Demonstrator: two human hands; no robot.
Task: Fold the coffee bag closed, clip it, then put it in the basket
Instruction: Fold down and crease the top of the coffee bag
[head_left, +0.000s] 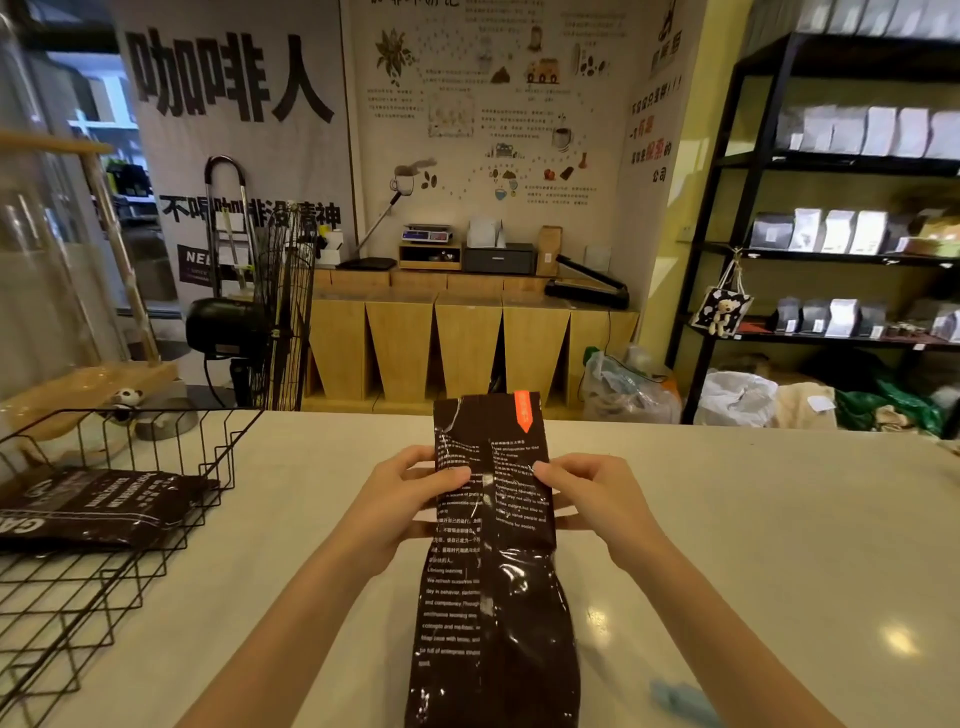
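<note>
A tall dark brown coffee bag (493, 597) with white print and an orange tag near its top stands upright on the pale counter in front of me. My left hand (410, 499) pinches its upper left edge, thumb on the front. My right hand (587, 493) pinches the upper right edge at the same height. The bag's flat top section rises unfolded above my fingers. A black wire basket (171, 525) sits on the counter at the left, holding another brown coffee bag (98, 506) lying flat. A light blue clip (680, 699), blurred, lies on the counter by my right forearm.
The pale counter (753, 519) stretches to the right. Beyond its far edge stand a black floor fan (270, 312), a wooden cabinet (467, 338) with a scale and sealer, and black shelves (831, 234) of bagged goods. A small panda figure (124, 402) sits behind the basket.
</note>
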